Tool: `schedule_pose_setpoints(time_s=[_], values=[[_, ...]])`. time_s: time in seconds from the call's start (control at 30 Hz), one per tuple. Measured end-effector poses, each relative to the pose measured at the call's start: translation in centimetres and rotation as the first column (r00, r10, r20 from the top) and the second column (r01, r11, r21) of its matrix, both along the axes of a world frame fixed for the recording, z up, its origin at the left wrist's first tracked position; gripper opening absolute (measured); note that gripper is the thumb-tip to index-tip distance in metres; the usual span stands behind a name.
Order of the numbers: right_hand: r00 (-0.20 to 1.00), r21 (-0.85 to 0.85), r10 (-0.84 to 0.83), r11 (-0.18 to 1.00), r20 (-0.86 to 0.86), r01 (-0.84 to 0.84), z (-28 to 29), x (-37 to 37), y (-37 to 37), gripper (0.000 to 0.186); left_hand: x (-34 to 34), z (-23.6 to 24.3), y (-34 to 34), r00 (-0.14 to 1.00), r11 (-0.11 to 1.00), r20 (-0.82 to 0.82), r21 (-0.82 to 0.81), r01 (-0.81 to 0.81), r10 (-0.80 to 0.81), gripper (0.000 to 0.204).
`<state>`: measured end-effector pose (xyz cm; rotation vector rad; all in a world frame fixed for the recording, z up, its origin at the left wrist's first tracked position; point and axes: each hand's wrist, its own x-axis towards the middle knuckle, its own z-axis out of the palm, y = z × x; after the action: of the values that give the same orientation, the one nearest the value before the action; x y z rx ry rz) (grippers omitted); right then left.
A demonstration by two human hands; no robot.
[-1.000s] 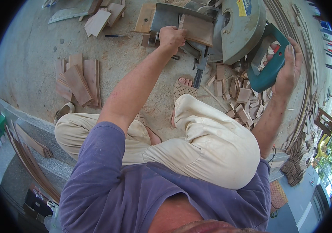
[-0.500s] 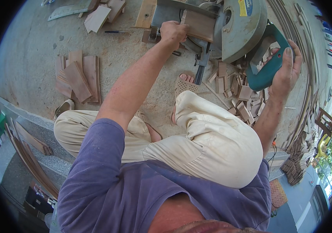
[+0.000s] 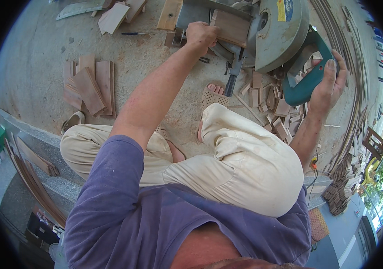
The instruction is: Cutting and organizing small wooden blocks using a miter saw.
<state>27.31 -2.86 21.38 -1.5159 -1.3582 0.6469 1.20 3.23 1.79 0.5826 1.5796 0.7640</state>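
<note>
My left hand (image 3: 201, 36) is closed on the left edge of a brown wooden board (image 3: 231, 28), which lies on the metal base of a miter saw (image 3: 196, 14). The fingers curl under at the board's near left corner, so their tips are partly hidden. To the right of the board stands the saw's grey blade guard (image 3: 282, 33). My right hand (image 3: 330, 83) grips the outer side of the saw's green looped handle (image 3: 305, 85), thumb along it; part of the other fingers is hidden. A clamp lever (image 3: 231, 76) juts toward me below the board.
Small wood offcuts (image 3: 281, 110) are heaped below the handle. Several cut boards (image 3: 90, 87) lie on the floor at left, with a pen (image 3: 133, 33) farther off. Long thin strips (image 3: 355, 89) run along the right. My sandalled foot (image 3: 214, 96) is close to the clamp lever.
My right hand has shifted slightly on the green handle, and its fingers show less through the loop. My left hand and the board keep their place on the saw base.
</note>
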Motion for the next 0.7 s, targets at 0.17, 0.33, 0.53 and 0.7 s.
schedule_pose_setpoints(time_s=[0.17, 0.33, 0.53, 0.7], values=[[0.999, -0.016, -0.016, 1.000, -0.048, 0.015, -0.4, -0.4, -0.9, 0.040, 0.1, 0.3, -0.1, 1.000, 1.000, -0.025, -0.012, -0.007, 0.007, 0.045], [0.998, -0.009, -0.011, 1.000, -0.055, 0.011, -0.5, -0.8, -1.1, 0.040, 0.1, 0.5, -0.2, 1.000, 1.000, -0.015, -0.020, -0.002, 0.002, 0.046], [0.998, 0.003, -0.017, 1.000, -0.062, 0.017, -1.5, -0.3, -1.7, 0.041, 0.1, -0.1, -0.1, 1.000, 1.000, -0.017, -0.023, 0.005, -0.005, 0.046], [0.999, 0.069, -0.005, 0.998, -0.038, 0.008, -3.8, -0.1, -2.8, 0.042, 0.4, -0.9, -0.2, 0.999, 1.000, -0.051, 0.015, -0.016, 0.017, 0.030]])
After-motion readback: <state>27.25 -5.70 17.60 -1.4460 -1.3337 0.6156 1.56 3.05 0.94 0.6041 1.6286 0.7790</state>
